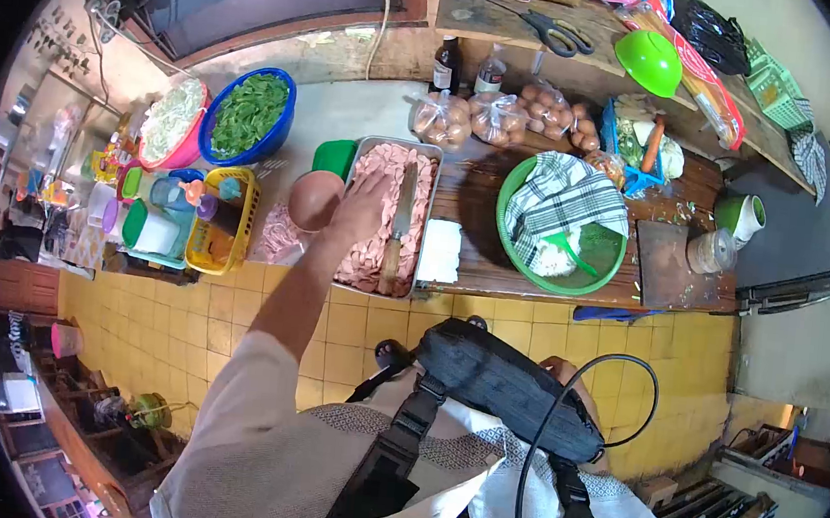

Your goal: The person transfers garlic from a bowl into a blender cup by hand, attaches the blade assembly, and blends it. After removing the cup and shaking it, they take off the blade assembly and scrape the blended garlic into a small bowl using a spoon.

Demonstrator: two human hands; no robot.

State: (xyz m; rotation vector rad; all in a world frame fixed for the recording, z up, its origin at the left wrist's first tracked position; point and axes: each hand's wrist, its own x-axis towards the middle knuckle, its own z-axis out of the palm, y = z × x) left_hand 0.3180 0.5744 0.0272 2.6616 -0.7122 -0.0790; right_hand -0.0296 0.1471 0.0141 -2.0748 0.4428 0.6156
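Note:
My left hand (360, 207) reaches over a metal tray (337, 270) heaped with pink sliced pieces (373, 245), sausage or meat. Its fingers are stretched out flat, touching the pieces on the tray's left side. A knife (403, 214) with a wooden handle lies lengthwise on the pieces, just right of the hand. Beside my wrist stands a brownish-pink bowl (313, 201), with a clear bag of pink pieces (282, 237) near it. My right hand (557, 369) is low by the black waist bag (512, 386), mostly hidden, so its fingers do not show clearly.
Right of the tray lies a white pad (440, 251), then a green basin (512, 258) with a checked cloth (563, 198). A cutting board (664, 266) carries a jar (712, 253). Behind are bagged eggs (498, 118). Leafy greens fill a blue basin (282, 139) at left.

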